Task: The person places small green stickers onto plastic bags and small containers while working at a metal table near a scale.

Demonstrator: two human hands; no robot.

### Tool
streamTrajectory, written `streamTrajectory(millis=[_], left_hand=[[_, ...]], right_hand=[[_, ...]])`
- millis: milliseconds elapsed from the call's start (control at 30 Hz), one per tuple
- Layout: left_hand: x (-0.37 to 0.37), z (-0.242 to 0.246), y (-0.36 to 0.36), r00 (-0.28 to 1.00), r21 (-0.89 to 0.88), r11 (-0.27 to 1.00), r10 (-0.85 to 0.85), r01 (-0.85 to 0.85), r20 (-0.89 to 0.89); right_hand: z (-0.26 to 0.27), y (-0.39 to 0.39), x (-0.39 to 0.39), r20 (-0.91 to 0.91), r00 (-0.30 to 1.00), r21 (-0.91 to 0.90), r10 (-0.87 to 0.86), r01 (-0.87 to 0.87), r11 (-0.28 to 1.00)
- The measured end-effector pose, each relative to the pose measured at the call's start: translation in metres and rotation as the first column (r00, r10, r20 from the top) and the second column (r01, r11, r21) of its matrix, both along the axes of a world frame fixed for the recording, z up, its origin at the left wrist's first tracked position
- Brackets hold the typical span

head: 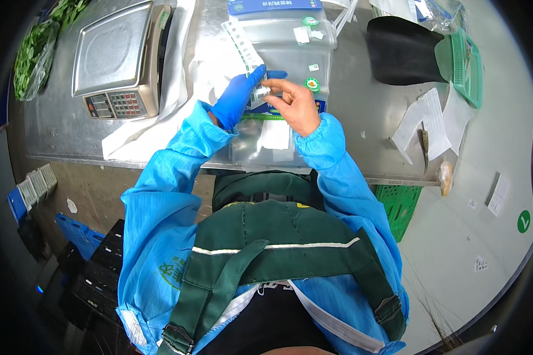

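In a blue glove, my left hand [237,97] grips a long strip of printed labels [242,44] that runs away across the table. My bare right hand [295,104] pinches a small label [261,92] at the near end of this strip, close to the gloved fingers. Beneath both hands lie flat clear plastic bags [288,51] with blue printed bands. Some bags bear small white labels and round green stickers [311,84]. A white paper piece [275,135] lies on the nearest bag.
A digital scale [115,53] stands left on the steel table [350,133], beside white paper sheeting [137,137]. Bagged leafy greens [33,60] lie far left. To the right are a black sheet [404,51], a green basket [468,71], papers and a knife [425,146].
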State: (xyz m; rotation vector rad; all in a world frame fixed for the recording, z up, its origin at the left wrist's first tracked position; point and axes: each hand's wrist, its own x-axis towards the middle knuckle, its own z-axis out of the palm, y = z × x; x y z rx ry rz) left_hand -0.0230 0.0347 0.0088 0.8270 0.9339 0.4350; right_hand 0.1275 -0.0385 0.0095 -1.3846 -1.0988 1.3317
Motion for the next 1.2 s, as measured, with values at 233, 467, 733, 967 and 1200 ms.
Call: streamTrajectory(millis=[233,467,733,967,1200], left_hand=[[-0.014,-0.034,-0.005,0.984,0.359,0.931,0.006,0.059,-0.176],[-0.050,-0.040,0.010,0.996,0.275,0.961,0.011,0.015,-0.091],[-0.042,-0.084,-0.057,0.810,0.340,0.757,-0.407,0.558,-0.423],[-0.046,-0.113,-0.049,0.806,0.460,0.677,-0.370,0.574,-0.461],[-0.022,-0.033,0.068,0.869,0.135,0.877,-0.418,0.462,-0.263]], right_hand=[[-0.027,-0.017,0.009,-0.103,0.995,0.121,-0.006,0.018,0.992],[-0.025,0.053,0.102,0.765,0.591,-0.033,0.255,-0.359,0.933],[-0.076,0.107,0.111,0.935,0.219,-0.098,0.277,-0.592,0.800],[-0.031,0.055,0.119,0.380,0.914,0.176,-0.141,0.078,0.981],[0.033,-0.042,0.128,-0.211,0.730,0.042,-0.651,0.672,0.740]])
